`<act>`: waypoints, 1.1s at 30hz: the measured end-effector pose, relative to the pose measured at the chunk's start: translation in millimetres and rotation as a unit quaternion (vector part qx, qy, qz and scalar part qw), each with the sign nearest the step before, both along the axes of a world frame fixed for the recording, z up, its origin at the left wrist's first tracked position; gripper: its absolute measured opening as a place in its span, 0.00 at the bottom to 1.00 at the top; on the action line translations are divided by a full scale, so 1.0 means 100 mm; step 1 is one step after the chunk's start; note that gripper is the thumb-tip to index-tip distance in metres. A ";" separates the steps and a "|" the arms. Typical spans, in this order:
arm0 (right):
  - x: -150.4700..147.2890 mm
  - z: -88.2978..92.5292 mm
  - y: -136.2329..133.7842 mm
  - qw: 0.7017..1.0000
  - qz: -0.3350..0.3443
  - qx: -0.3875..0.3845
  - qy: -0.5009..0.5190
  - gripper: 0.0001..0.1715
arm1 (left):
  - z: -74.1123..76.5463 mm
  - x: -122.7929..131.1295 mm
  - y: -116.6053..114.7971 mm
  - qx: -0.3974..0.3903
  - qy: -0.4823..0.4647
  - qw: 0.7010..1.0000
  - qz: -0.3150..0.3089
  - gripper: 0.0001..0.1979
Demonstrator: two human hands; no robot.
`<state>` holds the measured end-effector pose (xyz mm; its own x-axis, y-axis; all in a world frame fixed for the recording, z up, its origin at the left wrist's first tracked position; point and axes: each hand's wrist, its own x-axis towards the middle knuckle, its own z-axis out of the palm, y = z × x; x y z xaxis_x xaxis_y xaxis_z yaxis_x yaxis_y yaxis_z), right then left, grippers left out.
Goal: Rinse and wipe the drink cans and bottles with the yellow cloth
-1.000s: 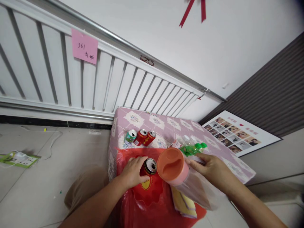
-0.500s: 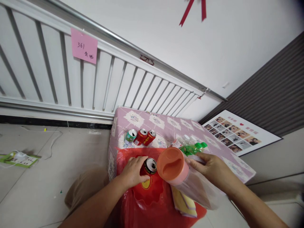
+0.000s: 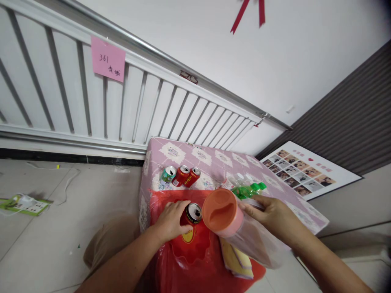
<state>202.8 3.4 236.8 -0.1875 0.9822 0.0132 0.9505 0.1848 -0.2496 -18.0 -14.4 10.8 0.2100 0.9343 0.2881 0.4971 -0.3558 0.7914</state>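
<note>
My left hand (image 3: 172, 221) is wrapped round an opened drink can (image 3: 193, 213) with a black rim, which stands over a red scalloped dish (image 3: 197, 249). Most of the can's side is hidden by my fingers. In my right hand (image 3: 276, 217) is the handle of a clear plastic pitcher (image 3: 259, 242) with an orange lid (image 3: 219, 211). The pitcher leans over with its lid close beside the can's top. I cannot make out any liquid running between them. Folded yellow cloths (image 3: 235, 260) lie below the pitcher.
Farther back on the flowered tablecloth (image 3: 200, 154) stand a green can (image 3: 168, 176) and two red cans (image 3: 182, 176). Green-capped bottles (image 3: 255, 188) are behind the pitcher. Red plastic sheeting (image 3: 180, 276) covers the near side. A white radiator (image 3: 159, 106) runs along the wall.
</note>
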 end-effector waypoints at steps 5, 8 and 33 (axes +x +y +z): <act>-0.01 0.01 -0.01 1.000 -0.007 -0.005 0.001 0.24 | -0.01 0.00 0.00 0.000 0.000 1.000 0.001 0.40; -0.01 0.02 -0.01 1.000 -0.008 -0.008 -0.004 0.24 | 0.00 0.00 0.00 0.000 0.000 1.000 -0.001 0.40; -0.07 0.07 -0.02 1.000 -0.018 -0.011 0.005 0.25 | 0.00 -0.01 0.00 -0.004 0.000 1.000 0.002 0.40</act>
